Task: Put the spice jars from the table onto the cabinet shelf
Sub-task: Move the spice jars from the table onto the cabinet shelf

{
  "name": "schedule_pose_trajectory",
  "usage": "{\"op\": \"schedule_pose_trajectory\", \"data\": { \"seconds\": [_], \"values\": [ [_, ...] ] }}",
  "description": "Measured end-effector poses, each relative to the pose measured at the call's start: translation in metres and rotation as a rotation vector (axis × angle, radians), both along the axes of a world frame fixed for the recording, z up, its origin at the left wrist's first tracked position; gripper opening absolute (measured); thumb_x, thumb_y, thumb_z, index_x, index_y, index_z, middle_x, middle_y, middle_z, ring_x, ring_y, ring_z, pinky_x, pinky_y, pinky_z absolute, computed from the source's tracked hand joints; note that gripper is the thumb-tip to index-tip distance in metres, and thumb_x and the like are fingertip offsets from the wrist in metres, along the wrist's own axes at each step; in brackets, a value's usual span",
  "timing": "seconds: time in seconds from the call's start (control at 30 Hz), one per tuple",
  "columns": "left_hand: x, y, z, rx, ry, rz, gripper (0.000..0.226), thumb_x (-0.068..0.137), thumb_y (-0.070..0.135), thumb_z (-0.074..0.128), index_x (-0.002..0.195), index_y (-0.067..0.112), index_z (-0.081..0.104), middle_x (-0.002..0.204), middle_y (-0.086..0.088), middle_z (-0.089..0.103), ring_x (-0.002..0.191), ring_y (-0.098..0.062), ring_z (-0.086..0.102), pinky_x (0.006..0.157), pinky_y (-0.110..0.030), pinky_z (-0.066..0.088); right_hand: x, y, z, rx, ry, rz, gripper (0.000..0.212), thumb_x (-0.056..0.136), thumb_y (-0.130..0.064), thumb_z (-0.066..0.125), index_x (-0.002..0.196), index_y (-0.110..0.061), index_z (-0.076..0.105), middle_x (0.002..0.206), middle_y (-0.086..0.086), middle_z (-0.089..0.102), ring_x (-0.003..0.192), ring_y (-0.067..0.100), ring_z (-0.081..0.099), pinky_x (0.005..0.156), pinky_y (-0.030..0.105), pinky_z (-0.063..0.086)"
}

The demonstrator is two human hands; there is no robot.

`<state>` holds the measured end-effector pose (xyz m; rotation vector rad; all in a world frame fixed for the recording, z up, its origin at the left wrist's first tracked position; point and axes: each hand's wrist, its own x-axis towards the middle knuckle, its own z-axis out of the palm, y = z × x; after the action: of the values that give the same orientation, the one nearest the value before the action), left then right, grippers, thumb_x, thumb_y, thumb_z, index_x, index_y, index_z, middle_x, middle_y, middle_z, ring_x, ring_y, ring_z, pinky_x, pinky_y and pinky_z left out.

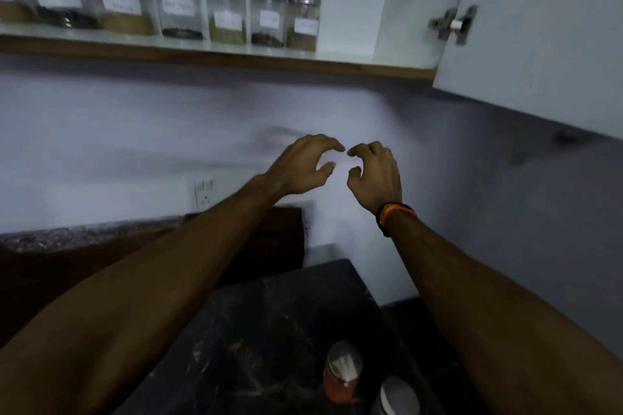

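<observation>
Several labelled spice jars stand in a row on the cabinet shelf (215, 57), the rightmost jar (302, 21) with a steel lid. Two jars remain on the dark table (269, 330): one with red powder (341, 374) and another steel-lidded jar (394, 396) beside it at the bottom edge. My left hand (303, 165) and my right hand (376, 172) hang in mid-air in front of the wall, between shelf and table. Both have loosely curled fingers facing each other and hold nothing.
The white cabinet door (539, 27) stands open at the right with a metal hinge (453, 25). A wall socket panel (204, 192) sits behind my left forearm. A brown counter (84, 246) runs along the left. Shelf space lies right of the last jar.
</observation>
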<state>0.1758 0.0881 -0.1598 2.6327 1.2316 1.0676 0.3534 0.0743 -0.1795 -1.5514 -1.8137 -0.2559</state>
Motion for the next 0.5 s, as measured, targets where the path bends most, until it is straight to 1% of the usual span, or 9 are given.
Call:
{"op": "schedule_pose_trajectory", "data": {
  "seconds": [0.1,0.17,0.2,0.3,0.37,0.43,0.47,0.5],
  "values": [
    [0.008,-0.012,-0.053,-0.199,0.058,0.016,0.043,0.092,0.022,0.062,0.135,0.019,0.058,0.14,-0.002,0.058,0.128,-0.021,0.052,0.107,-0.03,0.036,0.008,-0.016,-0.036,-0.127,-0.006,-0.011,0.036,0.086,-0.008,0.059,0.121,-0.013,0.065,0.123,0.011,0.061,0.112,0.029,0.055,0.093,0.04,0.05],
    [0.011,-0.022,-0.082,-0.302,0.083,0.002,0.046,0.092,0.021,0.063,0.137,0.018,0.056,0.142,-0.004,0.056,0.129,-0.021,0.051,0.109,-0.035,0.038,0.012,-0.026,-0.059,-0.206,-0.004,-0.01,0.035,0.086,-0.008,0.06,0.121,-0.013,0.065,0.122,0.011,0.062,0.11,0.029,0.057,0.092,0.04,0.052],
    [0.013,-0.028,-0.097,-0.347,0.096,-0.008,0.047,0.092,0.021,0.064,0.138,0.017,0.055,0.141,-0.005,0.057,0.129,-0.022,0.052,0.108,-0.035,0.039,0.014,-0.032,-0.071,-0.247,0.001,-0.007,0.035,0.086,-0.009,0.061,0.121,-0.012,0.066,0.122,0.012,0.063,0.109,0.029,0.058,0.091,0.04,0.053],
    [0.02,-0.047,-0.136,-0.445,0.142,-0.03,0.049,0.091,0.019,0.066,0.138,0.013,0.054,0.138,-0.009,0.058,0.124,-0.023,0.055,0.103,-0.032,0.042,0.019,-0.048,-0.107,-0.376,0.01,0.006,0.033,0.086,-0.009,0.063,0.119,-0.011,0.066,0.119,0.013,0.063,0.106,0.028,0.06,0.089,0.038,0.053],
    [0.023,-0.058,-0.157,-0.503,0.161,-0.043,0.046,0.092,0.018,0.066,0.136,0.009,0.056,0.134,-0.012,0.061,0.121,-0.026,0.058,0.101,-0.029,0.045,0.022,-0.058,-0.129,-0.469,0.021,0.013,0.031,0.087,-0.011,0.063,0.118,-0.011,0.066,0.117,0.013,0.062,0.106,0.028,0.06,0.09,0.038,0.052],
    [0.024,-0.069,-0.178,-0.559,0.178,-0.066,0.041,0.093,0.015,0.064,0.133,0.005,0.057,0.128,-0.013,0.062,0.116,-0.027,0.06,0.09,-0.013,0.042,0.025,-0.069,-0.15,-0.545,0.025,0.015,0.026,0.089,-0.013,0.062,0.115,-0.01,0.067,0.115,0.014,0.062,0.104,0.03,0.06,0.09,0.037,0.051],
    [0.023,-0.074,-0.186,-0.581,0.201,-0.073,0.041,0.094,0.013,0.064,0.133,0.004,0.056,0.129,-0.014,0.061,0.118,-0.027,0.059,0.091,-0.009,0.039,0.026,-0.074,-0.16,-0.571,0.028,0.014,0.025,0.089,-0.014,0.06,0.113,-0.01,0.067,0.113,0.014,0.062,0.103,0.031,0.06,0.088,0.037,0.05],
    [0.023,-0.079,-0.196,-0.601,0.227,-0.08,0.043,0.095,0.011,0.063,0.136,0.002,0.054,0.133,-0.016,0.058,0.124,-0.028,0.056,0.098,-0.012,0.038,0.027,-0.08,-0.17,-0.594,0.03,0.012,0.024,0.089,-0.014,0.058,0.111,-0.009,0.067,0.111,0.015,0.062,0.101,0.031,0.06,0.086,0.037,0.05]
  ]
}}
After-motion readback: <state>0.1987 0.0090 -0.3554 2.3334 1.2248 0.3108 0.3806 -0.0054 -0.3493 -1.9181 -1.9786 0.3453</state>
